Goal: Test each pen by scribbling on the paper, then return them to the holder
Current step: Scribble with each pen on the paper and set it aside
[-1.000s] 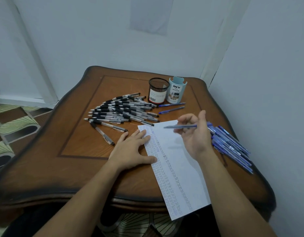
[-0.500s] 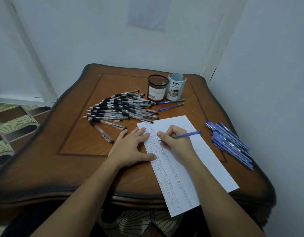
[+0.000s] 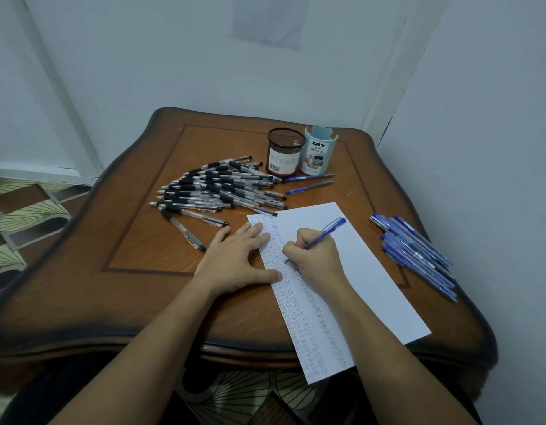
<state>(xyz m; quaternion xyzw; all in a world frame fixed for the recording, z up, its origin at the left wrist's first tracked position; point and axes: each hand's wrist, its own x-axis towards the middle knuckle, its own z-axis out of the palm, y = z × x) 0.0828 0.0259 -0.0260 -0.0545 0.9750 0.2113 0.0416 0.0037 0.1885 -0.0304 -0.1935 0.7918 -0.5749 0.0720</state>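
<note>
While scribbled paper (image 3: 357, 271) was pressed by the flat left hand (image 3: 235, 262), a blue pen (image 3: 330, 230), slanted toward two o'clock, was gripped by the right hand (image 3: 317, 259).

Blue holder (image 3: 317, 154) reads "DIY DESK ORGANIZER".

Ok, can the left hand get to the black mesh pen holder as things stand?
Probably yes. The left hand lies flat on the paper, holding nothing, and only the low pile of black pens lies between it and the mesh holder, so it could reach over them.
</note>
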